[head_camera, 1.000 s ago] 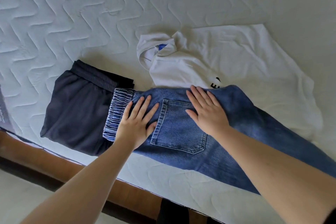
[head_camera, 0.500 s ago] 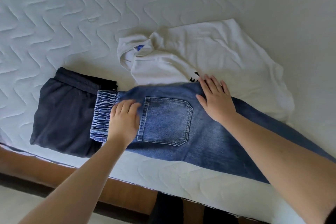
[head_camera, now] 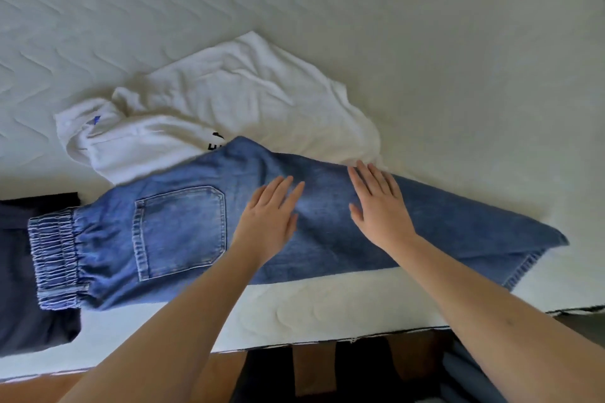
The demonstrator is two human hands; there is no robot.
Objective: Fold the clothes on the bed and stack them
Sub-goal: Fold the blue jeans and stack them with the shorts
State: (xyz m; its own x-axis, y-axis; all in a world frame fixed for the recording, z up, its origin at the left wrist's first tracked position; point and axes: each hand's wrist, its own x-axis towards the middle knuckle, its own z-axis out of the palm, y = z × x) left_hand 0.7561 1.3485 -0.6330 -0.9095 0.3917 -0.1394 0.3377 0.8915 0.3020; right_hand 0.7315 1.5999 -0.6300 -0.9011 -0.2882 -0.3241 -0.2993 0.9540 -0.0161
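Both my hands are down flat on the blue denim jeans with the elastic waistband (head_camera: 183,232), fingers straight and a little spread, gripping nothing. My left hand (head_camera: 268,219) presses the thigh part just right of the stitched back pocket (head_camera: 180,232). My right hand (head_camera: 379,206) lies near it, further along the leg, fingertips reaching the far edge of the denim where it meets the white shirt. The hands are apart, with a strip of denim between them.

The jeans lie flat along the near edge of the white quilted mattress (head_camera: 425,59), waistband to my left, hem (head_camera: 523,268) to my right. The waistband end overlaps the dark navy folded garment (head_camera: 19,271) at the far left, which is partly out of view. Behind the jeans sits the crumpled white shirt with black lettering (head_camera: 229,101); the denim covers its near edge. Below the mattress edge, a brown wooden bed frame (head_camera: 314,366) shows.
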